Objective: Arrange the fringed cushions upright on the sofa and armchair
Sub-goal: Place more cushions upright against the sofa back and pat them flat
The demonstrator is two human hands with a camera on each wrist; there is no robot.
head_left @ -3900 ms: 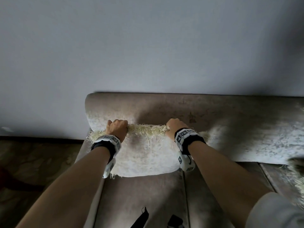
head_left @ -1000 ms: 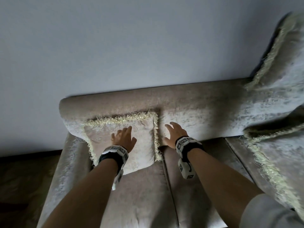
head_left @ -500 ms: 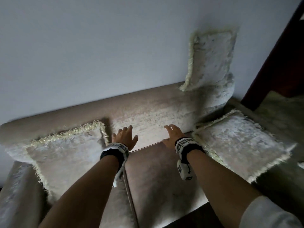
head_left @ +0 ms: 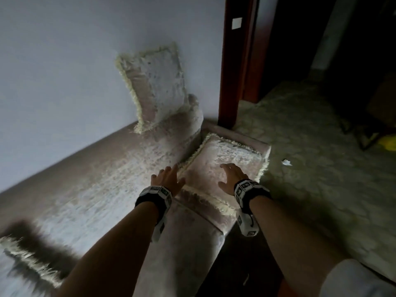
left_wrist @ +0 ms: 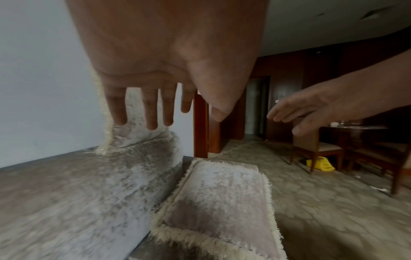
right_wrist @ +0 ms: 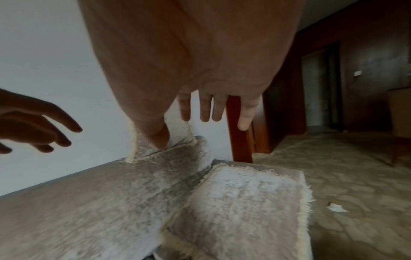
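A pale fringed cushion lies flat at the right end of the grey sofa. My left hand hovers open at its left edge, and my right hand is spread open just above its middle; neither holds anything. A second fringed cushion stands on top of the sofa back, leaning on the wall. A third cushion shows blurred at the lower left. The left wrist view shows my left hand's straight fingers above the flat cushion. In the right wrist view my right hand's fingers hang over it.
A red-brown wooden door frame stands just past the sofa's right end. Patterned carpet spreads to the right, with a white paper scrap on it. A wooden chair, a table and a yellow object stand farther right.
My view and both hands have swung right along the sofa. They let go of the first cushion, now upright at the left end, and now hover over the flat cushion at the right end.
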